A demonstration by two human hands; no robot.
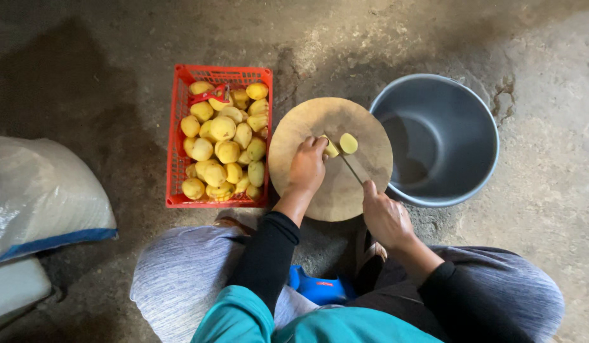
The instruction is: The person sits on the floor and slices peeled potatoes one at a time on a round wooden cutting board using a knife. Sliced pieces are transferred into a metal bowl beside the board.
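Now left hand (308,166) pinning potato piece (331,148) near cutting board (320,117) centre; right hand (384,218) gripping knife (353,169) beside cut half (348,143).

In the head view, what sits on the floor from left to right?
White sack → red crate of peeled potatoes → round wooden board, where the left hand holds a potato piece and the right hand a knife → grey bucket.

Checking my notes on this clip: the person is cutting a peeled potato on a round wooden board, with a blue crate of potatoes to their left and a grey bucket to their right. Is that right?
Not quite: the crate is red, not blue, as the head view shows. The rest holds: the left hand steadies the potato on the round board, the right hand holds the knife, and the grey bucket sits right.
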